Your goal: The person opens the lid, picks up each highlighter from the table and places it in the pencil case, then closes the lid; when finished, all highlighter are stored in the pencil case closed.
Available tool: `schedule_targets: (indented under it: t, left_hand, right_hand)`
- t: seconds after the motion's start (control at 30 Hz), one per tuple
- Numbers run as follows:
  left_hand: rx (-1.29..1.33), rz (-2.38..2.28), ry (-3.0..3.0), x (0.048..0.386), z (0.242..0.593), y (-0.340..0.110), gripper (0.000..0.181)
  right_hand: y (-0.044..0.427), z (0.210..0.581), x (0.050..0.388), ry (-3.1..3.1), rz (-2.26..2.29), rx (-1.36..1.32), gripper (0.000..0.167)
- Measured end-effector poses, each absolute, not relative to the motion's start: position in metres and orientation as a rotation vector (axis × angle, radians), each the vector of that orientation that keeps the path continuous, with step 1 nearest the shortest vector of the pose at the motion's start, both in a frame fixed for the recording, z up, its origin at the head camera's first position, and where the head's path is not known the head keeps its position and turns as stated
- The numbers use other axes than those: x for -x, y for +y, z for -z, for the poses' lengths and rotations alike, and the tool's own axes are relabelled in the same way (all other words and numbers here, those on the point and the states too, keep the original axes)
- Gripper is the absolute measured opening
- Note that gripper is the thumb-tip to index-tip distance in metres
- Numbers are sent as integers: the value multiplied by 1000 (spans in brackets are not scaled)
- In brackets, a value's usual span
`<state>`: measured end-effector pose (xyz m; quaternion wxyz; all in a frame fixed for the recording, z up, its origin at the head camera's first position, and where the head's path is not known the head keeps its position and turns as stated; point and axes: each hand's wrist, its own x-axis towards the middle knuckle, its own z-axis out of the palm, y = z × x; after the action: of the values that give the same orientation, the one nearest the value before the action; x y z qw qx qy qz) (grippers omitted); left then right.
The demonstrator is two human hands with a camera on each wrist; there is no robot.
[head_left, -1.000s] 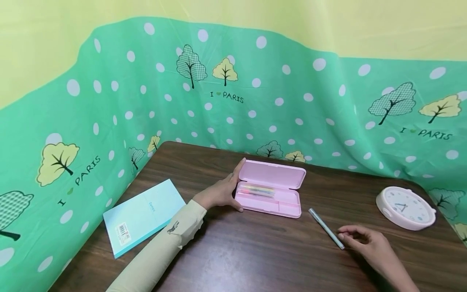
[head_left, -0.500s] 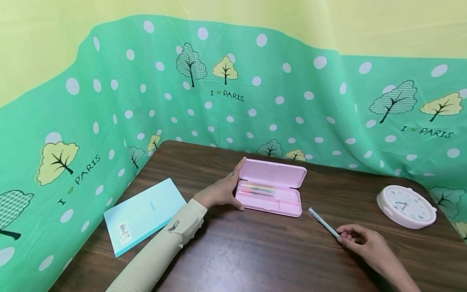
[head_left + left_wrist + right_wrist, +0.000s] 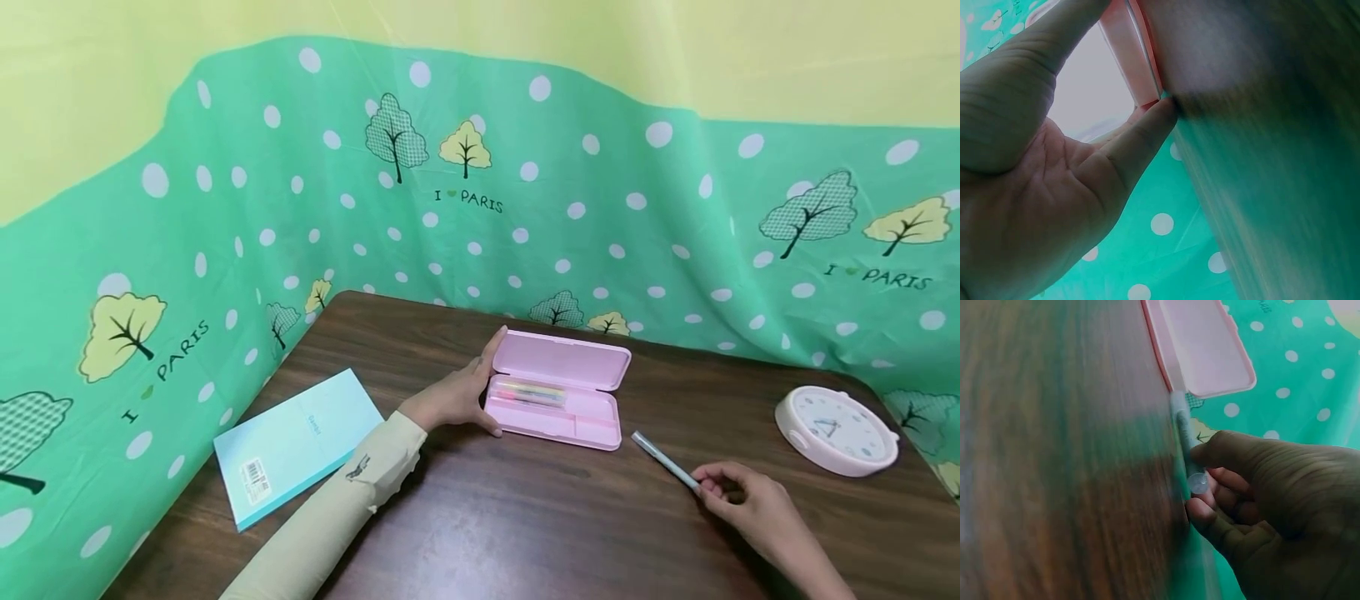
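A pink pencil case (image 3: 536, 427) lies with its lid raised on the dark wooden table. Its back compartment holds several slim colored pens (image 3: 531, 393). My left hand (image 3: 453, 396) spans the case's left end, thumb at the front corner and fingers up at the lid's edge. To the right of the case, my right hand (image 3: 753, 504) pinches the near end of a grey-blue pen (image 3: 660, 457) between thumb and fingers. The right wrist view shows the round end of the pen (image 3: 1197, 482) at the fingertips, its far end toward the case.
A light blue notebook (image 3: 307, 442) with a barcode label lies on the left of the table. At the right sits a round pink-and-white clock (image 3: 840, 427). A green and yellow patterned curtain (image 3: 480, 242) hangs behind the table.
My right hand has gone from beside the pen to pinching its near end. The pen has barely shifted. My left hand has stayed at the pencil case.
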<state>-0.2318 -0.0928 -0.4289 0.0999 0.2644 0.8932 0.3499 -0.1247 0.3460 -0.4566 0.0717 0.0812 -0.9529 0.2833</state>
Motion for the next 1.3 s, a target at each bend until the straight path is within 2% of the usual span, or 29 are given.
schedule_targets:
  t: [0.4, 0.67, 1.3]
  left_hand:
    - [-799, -1021, 2652, 232, 429, -96, 156]
    - [-823, -1037, 2639, 234, 427, -97, 157]
    - [-774, -998, 2655, 232, 431, -95, 158]
  right_hand:
    - [341, 458, 144, -2600, -1003, -423, 24]
    - [332, 453, 158, -2605, -1046, -455, 20]
    - [262, 440, 208, -2634, -1111, -675, 17]
